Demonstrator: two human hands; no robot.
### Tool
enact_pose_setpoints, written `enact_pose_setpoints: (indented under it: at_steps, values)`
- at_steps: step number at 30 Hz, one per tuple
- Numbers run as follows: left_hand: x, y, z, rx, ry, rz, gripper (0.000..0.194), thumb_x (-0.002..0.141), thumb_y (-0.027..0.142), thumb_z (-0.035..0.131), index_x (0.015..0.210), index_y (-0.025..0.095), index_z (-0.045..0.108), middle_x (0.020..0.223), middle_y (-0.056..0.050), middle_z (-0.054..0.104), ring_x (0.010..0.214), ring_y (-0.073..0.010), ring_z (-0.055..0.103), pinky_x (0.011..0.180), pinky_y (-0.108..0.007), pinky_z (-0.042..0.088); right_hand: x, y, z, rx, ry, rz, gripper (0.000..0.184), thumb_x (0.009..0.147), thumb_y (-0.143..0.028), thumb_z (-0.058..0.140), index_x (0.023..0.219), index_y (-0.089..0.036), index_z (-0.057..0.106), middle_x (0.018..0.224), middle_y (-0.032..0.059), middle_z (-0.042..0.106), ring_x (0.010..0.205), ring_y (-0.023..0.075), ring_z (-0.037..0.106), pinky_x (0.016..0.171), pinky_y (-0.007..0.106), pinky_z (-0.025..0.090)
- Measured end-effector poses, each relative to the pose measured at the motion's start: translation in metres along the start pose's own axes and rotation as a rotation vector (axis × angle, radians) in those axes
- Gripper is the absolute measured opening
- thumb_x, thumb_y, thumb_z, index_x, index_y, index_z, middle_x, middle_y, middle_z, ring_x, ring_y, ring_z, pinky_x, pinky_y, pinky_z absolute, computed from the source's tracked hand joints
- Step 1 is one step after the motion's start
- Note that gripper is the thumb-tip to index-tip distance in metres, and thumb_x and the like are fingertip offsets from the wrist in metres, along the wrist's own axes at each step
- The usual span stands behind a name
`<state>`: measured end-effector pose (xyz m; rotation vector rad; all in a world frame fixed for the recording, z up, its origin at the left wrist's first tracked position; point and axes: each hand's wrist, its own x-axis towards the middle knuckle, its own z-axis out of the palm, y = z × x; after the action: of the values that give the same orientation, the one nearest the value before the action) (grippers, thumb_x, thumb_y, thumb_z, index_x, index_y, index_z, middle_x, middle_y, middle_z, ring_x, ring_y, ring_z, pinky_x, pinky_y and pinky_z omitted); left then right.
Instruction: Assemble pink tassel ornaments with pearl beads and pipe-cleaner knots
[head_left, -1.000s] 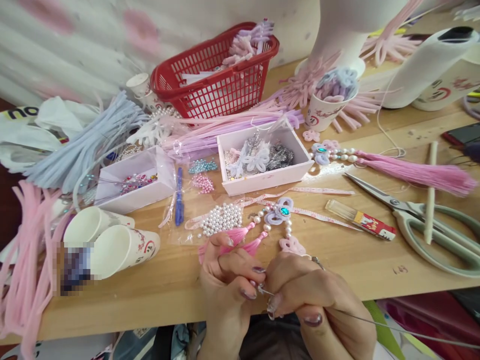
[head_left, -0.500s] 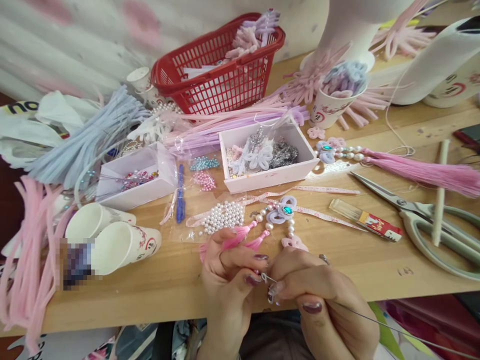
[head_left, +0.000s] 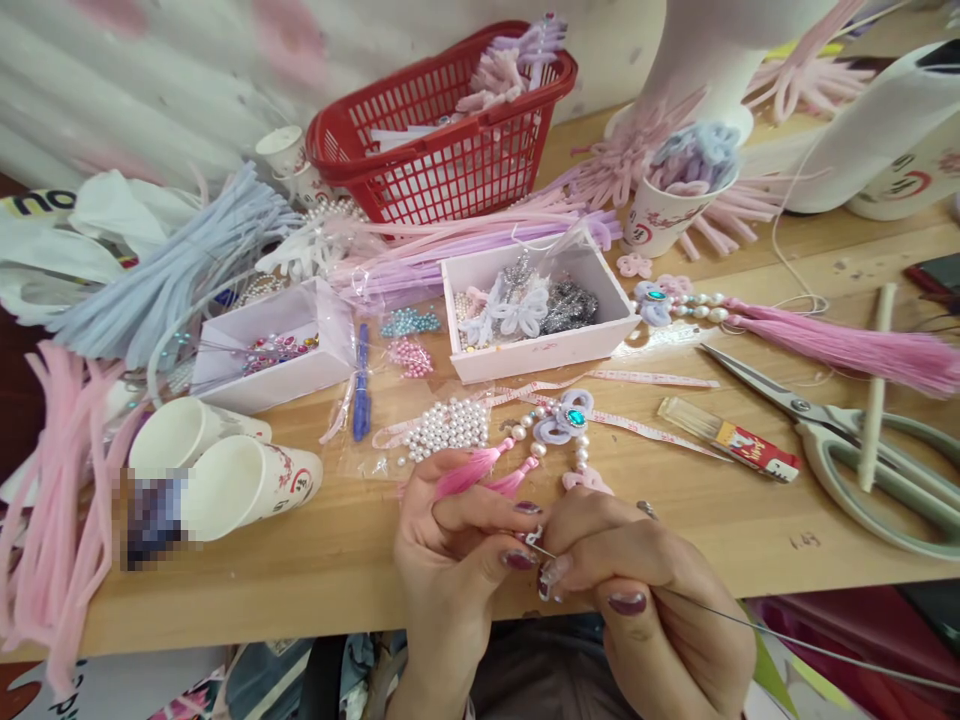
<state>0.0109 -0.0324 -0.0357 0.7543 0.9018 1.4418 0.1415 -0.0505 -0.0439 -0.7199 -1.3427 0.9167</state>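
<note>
Near the table's front edge, my left hand (head_left: 457, 560) is closed, thumb and index finger pinching a tiny pale loop; its exact kind is too small to tell. Close beside it, my right hand (head_left: 645, 590) pinches a thin metal wire (head_left: 795, 642), whose tip meets the loop. The wire's long tail runs from under my right fingers off to the lower right. Just beyond my fingers lies a beaded pendant (head_left: 564, 420) with a lilac flower, a turquoise gem and pearls. Its pink tassels (head_left: 474, 470) lie against my left fingers.
Loose pearls (head_left: 450, 428) and a measuring tape (head_left: 652, 432) lie behind my hands. Scissors (head_left: 817, 412) and a toothpick box (head_left: 757, 450) are at right, paper cups (head_left: 259, 490) at left. Further back stand a white box (head_left: 544, 355) and a red basket (head_left: 450, 180).
The wire's tip has shifted slightly at the pinch, and the small loop now sits closer to my left fingertips. My left hand has moved a little leftward; the pendant has stayed put.
</note>
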Motion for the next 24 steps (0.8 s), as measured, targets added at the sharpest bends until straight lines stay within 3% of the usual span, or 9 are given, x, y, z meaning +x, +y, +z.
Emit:
enact_pose_setpoints:
  at_steps: [4, 9, 15, 20, 24]
  values:
    - [-0.001, 0.000, 0.000, -0.004, 0.037, -0.002, 0.046, 0.069, 0.030, 0.096, 0.109, 0.025, 0.072, 0.072, 0.005, 0.082, 0.067, -0.0120, 0.079, 0.070, -0.017, 0.064, 0.000, 0.000, 0.000, 0.002, 0.002, 0.015, 0.021, 0.105, -0.023, 0.050, 0.113, -0.024, 0.069, 0.081, 0.0045, 0.066, 0.077, 0.0198, 0.065, 0.072, 0.033, 0.054]
    - [-0.002, 0.001, 0.000, -0.001, -0.041, 0.018, 0.043, 0.075, 0.026, 0.092, 0.112, 0.025, 0.072, 0.073, 0.005, 0.082, 0.067, -0.0105, 0.078, 0.062, -0.012, 0.060, 0.001, -0.002, -0.001, 0.014, -0.014, 0.047, 0.022, 0.106, -0.026, 0.048, 0.111, -0.023, 0.069, 0.081, 0.0046, 0.065, 0.077, 0.0194, 0.064, 0.074, 0.034, 0.053]
    - [-0.009, 0.003, 0.014, -0.020, 0.105, 0.006, 0.042, 0.078, 0.025, 0.090, 0.116, 0.029, 0.070, 0.074, 0.007, 0.082, 0.066, -0.0084, 0.077, 0.074, -0.016, 0.063, 0.006, -0.005, 0.000, 0.076, -0.004, 0.102, 0.025, 0.109, -0.027, 0.044, 0.107, -0.024, 0.068, 0.079, 0.0011, 0.062, 0.076, 0.0146, 0.060, 0.073, 0.027, 0.050]
    - [-0.004, 0.000, 0.002, -0.017, -0.021, 0.015, 0.044, 0.080, 0.021, 0.088, 0.119, 0.030, 0.069, 0.076, 0.007, 0.083, 0.070, -0.0091, 0.079, 0.070, -0.013, 0.062, 0.006, -0.005, 0.002, 0.139, 0.028, 0.110, 0.024, 0.109, -0.027, 0.045, 0.105, -0.022, 0.068, 0.083, 0.0020, 0.067, 0.078, 0.0139, 0.061, 0.073, 0.026, 0.050]
    - [-0.001, -0.003, -0.007, -0.020, -0.007, -0.014, 0.047, 0.079, 0.022, 0.089, 0.121, 0.027, 0.068, 0.077, 0.004, 0.084, 0.071, -0.0131, 0.080, 0.069, -0.017, 0.063, 0.005, -0.004, 0.003, 0.143, 0.050, 0.101, 0.024, 0.109, -0.026, 0.045, 0.105, -0.022, 0.068, 0.080, 0.0019, 0.065, 0.075, 0.0149, 0.061, 0.073, 0.028, 0.050]
